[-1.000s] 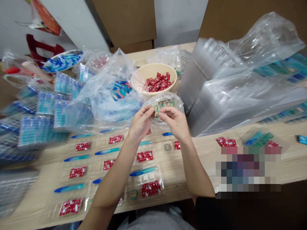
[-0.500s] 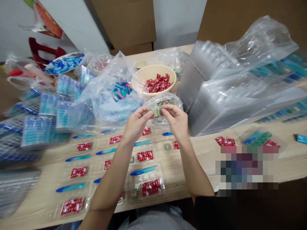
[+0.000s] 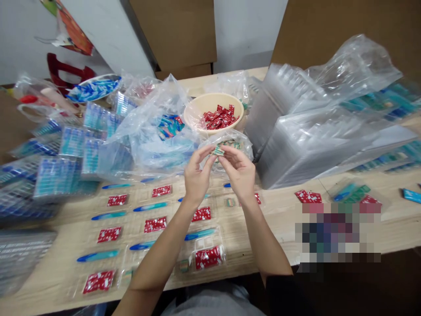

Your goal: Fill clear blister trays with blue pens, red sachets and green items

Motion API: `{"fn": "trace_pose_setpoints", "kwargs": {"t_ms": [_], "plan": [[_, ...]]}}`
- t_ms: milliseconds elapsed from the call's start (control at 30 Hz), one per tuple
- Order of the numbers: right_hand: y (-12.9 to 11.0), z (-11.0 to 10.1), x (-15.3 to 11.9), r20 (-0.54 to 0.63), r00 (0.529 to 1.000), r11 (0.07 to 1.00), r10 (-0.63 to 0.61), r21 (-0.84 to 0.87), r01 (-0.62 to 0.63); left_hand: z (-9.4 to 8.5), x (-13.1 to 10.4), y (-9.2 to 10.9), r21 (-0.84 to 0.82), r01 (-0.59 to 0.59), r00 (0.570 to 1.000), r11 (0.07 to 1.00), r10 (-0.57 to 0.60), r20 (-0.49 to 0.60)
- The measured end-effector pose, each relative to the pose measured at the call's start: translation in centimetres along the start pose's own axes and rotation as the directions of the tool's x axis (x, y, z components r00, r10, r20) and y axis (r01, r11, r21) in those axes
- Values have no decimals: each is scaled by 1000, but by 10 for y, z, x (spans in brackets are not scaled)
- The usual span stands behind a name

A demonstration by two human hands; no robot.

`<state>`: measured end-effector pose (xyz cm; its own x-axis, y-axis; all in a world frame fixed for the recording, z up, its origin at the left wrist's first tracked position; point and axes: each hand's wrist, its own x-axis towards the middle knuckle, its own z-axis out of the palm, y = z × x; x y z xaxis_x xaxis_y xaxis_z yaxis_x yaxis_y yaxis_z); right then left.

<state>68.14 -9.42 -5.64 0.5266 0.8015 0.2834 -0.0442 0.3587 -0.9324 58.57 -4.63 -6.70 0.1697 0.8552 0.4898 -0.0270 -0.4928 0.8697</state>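
Above the table's middle, my left hand [image 3: 197,175] and my right hand [image 3: 240,174] meet fingertip to fingertip. Pinched between them are small green-and-beige striped blocks [image 3: 217,151], too blurred to count. Just behind the fingers, a clear plastic bag [image 3: 244,142] holds more such blocks. Below my forearms lie clear plastic trays [image 3: 221,239] in rows. Many carry a blue pen-shaped piece [image 3: 98,256] and a red patterned packet [image 3: 208,257]; a striped block [image 3: 184,265] sits in one of the nearest trays. My forearms hide some trays.
A cream bowl [image 3: 194,115] of red packets stands behind the bag. On the right rise tall stacks of clear trays [image 3: 296,149]. Bundled blue packs [image 3: 54,177] and a large plastic bag [image 3: 141,145] occupy the left. Loose red packets [image 3: 308,196] lie at right.
My fingers have shifted around the striped blocks, with both hands turned more upright and my left hand moved slightly right. The whole view has moved a little.
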Motion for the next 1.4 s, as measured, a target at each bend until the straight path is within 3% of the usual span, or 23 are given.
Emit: {"fn": "trace_pose_setpoints", "kwargs": {"t_ms": [200,367,500,600,733,867,1033,1233,1400], "plan": [[4,6,-5,7,999,999,-48,-14,48,3,-14,-7,187,-120,993,975,119,18],[10,3,-8,34,995,994,-91,-54,93,0,-16,-5,160,-134,990,978,126,63],[14,1,-11,35,983,977,-179,-113,181,2,-18,1,-90,168,984,982,-162,68],[17,1,-14,11,957,927,-289,-246,282,6,-18,8,-379,423,906,823,-392,160],[16,1,-16,55,897,822,-438,-381,424,8,-18,17,-549,535,837,642,-490,242],[12,1,-17,96,850,733,-519,-462,500,6,-19,22,-576,518,844,632,-488,224],[3,1,-23,128,819,686,-559,-483,544,1,-25,28,-514,445,890,734,-426,163],[-16,5,-37,72,778,672,-625,-458,582,-9,-38,54,-385,240,971,891,-213,111],[-32,10,-44,38,762,699,-647,-370,612,-23,-47,79,-292,75,990,954,-36,136]]}}
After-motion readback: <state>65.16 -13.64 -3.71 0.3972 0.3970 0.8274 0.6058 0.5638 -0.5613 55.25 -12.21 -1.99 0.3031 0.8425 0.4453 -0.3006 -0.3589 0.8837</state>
